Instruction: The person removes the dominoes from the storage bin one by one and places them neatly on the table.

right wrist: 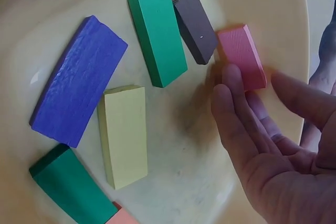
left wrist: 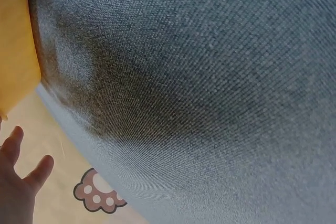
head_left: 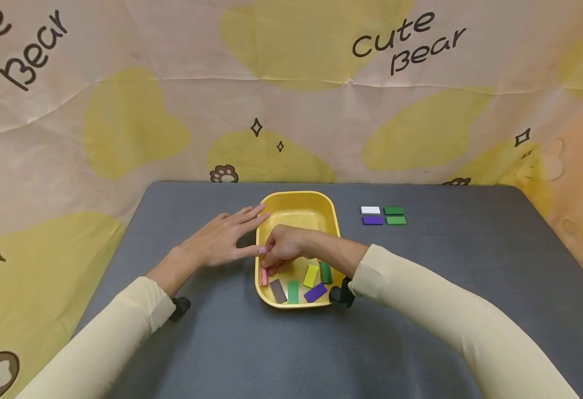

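My left hand (head_left: 224, 238) has its fingers spread at the left rim of a yellow tray (head_left: 297, 195); in the left wrist view only some of its fingers (left wrist: 39, 174) show, beside the tray's outer wall. Inside the tray, my right hand (head_left: 289, 244) pinches a pink wooden block (right wrist: 241, 51) near the left wall, thumb on one side and fingers on the other. Around it lie a brown block (right wrist: 195, 24), a green block (right wrist: 158, 38), a purple block (right wrist: 79, 82), a pale yellow block (right wrist: 125, 136) and a darker green block (right wrist: 73, 184).
To the right of the tray, a white block (head_left: 370, 210), a purple block (head_left: 373, 220), a dark green block (head_left: 394, 211) and a lighter green block (head_left: 396, 220) lie in two rows on the grey table (head_left: 291, 354). A printed cloth (head_left: 291, 111) hangs behind.
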A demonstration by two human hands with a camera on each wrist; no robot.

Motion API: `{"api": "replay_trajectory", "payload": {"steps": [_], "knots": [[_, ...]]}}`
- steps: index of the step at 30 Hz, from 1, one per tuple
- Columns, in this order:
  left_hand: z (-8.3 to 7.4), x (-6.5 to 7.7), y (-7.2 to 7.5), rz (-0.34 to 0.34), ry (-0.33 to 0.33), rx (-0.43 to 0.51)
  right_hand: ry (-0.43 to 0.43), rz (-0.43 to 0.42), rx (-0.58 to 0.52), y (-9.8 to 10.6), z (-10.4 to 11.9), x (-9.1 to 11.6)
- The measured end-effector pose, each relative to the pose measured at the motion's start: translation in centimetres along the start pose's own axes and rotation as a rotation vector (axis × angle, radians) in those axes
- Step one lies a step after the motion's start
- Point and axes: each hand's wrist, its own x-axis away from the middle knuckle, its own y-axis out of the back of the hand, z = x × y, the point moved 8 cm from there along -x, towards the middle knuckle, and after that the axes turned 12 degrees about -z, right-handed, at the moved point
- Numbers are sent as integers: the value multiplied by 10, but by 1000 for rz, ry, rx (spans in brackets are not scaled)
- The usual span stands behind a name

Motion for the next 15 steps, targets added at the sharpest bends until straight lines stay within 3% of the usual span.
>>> {"api": "replay_trajectory", "payload": {"steps": [9, 15], "knots": [[1, 1, -2, -3, -1, 4, -15, -65, 36, -1, 3, 0], [2, 1, -2, -2, 2, 3, -5, -40, 34, 0, 1, 3]]}}
